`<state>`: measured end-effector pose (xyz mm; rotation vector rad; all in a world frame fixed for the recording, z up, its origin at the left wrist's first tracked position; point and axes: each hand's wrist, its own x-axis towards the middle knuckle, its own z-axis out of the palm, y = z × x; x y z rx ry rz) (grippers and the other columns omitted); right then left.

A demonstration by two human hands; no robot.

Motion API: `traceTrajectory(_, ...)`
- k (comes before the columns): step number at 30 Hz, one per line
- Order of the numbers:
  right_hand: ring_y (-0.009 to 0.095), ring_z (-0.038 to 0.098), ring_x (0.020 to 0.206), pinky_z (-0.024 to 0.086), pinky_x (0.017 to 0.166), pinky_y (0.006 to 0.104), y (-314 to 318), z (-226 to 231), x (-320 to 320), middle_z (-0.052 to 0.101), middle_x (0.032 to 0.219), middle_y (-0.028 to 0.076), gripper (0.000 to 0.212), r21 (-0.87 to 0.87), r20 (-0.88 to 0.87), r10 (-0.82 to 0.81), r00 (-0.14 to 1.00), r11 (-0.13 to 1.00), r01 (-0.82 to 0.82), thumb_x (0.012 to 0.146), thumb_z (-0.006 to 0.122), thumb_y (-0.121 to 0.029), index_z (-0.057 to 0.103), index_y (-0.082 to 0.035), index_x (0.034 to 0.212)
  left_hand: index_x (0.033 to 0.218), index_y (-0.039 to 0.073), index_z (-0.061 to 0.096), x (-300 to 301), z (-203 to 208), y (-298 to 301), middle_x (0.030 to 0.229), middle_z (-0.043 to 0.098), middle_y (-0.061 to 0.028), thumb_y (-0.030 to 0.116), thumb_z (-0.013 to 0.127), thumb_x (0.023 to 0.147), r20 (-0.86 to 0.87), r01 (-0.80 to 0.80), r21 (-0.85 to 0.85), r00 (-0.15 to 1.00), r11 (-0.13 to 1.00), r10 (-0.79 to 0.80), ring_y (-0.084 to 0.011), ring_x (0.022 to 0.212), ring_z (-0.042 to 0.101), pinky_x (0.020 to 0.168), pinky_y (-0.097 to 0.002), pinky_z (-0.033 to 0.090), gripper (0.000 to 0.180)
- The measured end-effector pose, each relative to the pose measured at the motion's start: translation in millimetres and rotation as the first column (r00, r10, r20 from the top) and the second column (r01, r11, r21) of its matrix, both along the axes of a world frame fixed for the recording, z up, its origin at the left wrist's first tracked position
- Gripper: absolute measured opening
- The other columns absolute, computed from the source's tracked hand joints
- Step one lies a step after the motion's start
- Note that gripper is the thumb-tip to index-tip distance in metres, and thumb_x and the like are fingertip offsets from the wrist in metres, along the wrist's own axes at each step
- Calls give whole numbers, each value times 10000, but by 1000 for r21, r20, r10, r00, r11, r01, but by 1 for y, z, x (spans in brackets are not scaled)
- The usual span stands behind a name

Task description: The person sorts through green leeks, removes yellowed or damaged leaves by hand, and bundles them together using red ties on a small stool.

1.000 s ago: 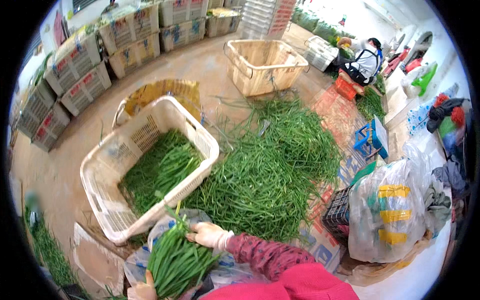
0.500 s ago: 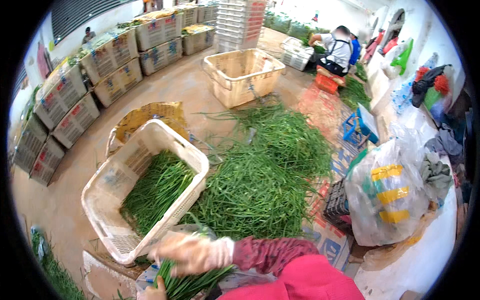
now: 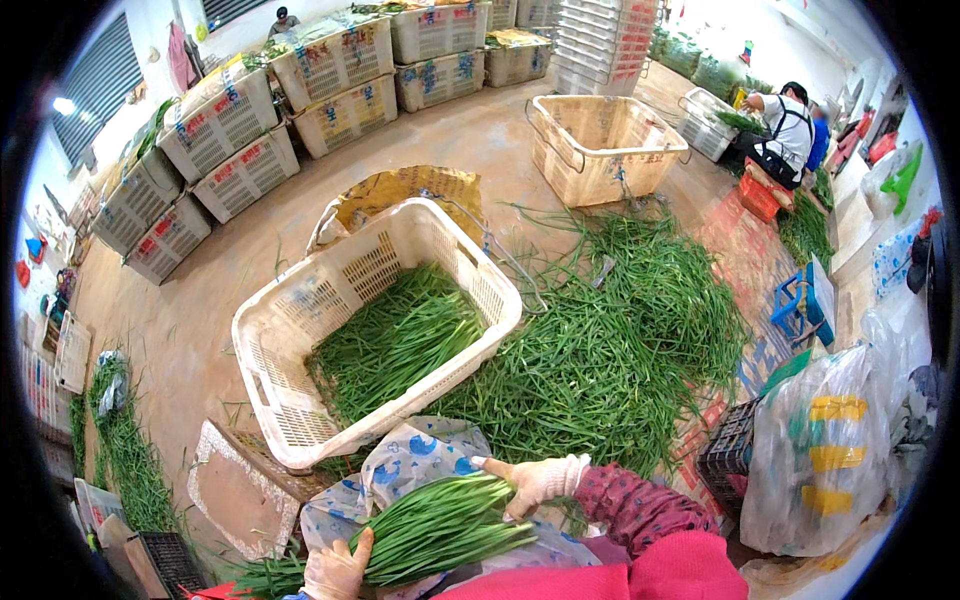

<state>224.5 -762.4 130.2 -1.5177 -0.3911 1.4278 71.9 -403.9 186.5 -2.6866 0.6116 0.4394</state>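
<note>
Nearest me: the left hand (image 3: 335,572), thinly gloved, had its fingers closed round the lower part of a bundle of long green stalks (image 3: 440,535), thumb laid on top. Right hand (image 3: 538,482), also gloved, sat at the bundle's right end, fingers spread and partly open, thumb and forefinger apart, touching the stalks but not clenched on them. Bundle lay slantwise in front of the person's body, over a clear plastic sheet with blue spots (image 3: 425,452).

Just left of the sheet, a low pale board (image 3: 240,490), tilted. Beyond the hands, a large whitish crate (image 3: 305,310), more stalks (image 3: 400,345) in its bottom. Right of it, a broad loose heap of greens (image 3: 610,350) on the floor; further right, a clear bag banded in yellow (image 3: 835,450). Behind the crate, a yellow sack (image 3: 405,195). Past the heap, a cream crate (image 3: 560,180). Farther off, a seated co-worker (image 3: 790,135) held greens; filled crates (image 3: 345,115) stood stacked two high at the back left.
</note>
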Motion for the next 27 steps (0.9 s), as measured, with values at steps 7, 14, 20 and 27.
traceTrajectory(7, 185, 633, 577, 507, 561, 332, -10, 24, -3, 641, 662, 66, 228, -280, 414, 71, 908, 959, 52, 870, 496, -223, 612, -31, 908, 1379, 197, 483, 24, 28, -11, 991, 606, -191, 89, 485, 833, 276, 13, -127, 961, 992, 23, -361, 1040, 593, 688, -411, 535, 556)
traceTrajectory(14, 49, 466, 572, 374, 476, 216, -28, 89, -2, 499, 649, -43, 277, 45, -166, 320, 933, 947, -317, 945, 503, -228, 601, -25, 1106, 1452, 199, 363, 12, -13, -17, 856, 629, -163, 63, 484, 837, -97, -232, -15, 969, 973, 229, -335, 906, 628, 1075, -619, 270, 642)
traceTrajectory(20, 69, 478, 559, 351, 463, 213, -63, 138, 12, 572, 690, 35, 302, 444, -330, 168, 929, 896, -5, 907, 579, -219, 630, 31, 1067, 1416, 115, 409, 7, -4, -1, 894, 661, -133, 54, 631, 778, -264, -402, -103, 893, 910, 364, -289, 887, 644, 1050, -541, 339, 678)
traceTrajectory(27, 91, 576, 943, 484, 752, 252, -77, 37, 43, 631, 1097, 48, 442, 294, 105, -475, 874, 854, 429, 825, 646, -86, 550, -33, 1254, 1224, 50, 595, 18, -36, 12, 1088, 658, -210, 224, 689, 790, -526, -604, -658, 796, 449, 299, -336, 1000, 647, 853, -393, 513, 477)
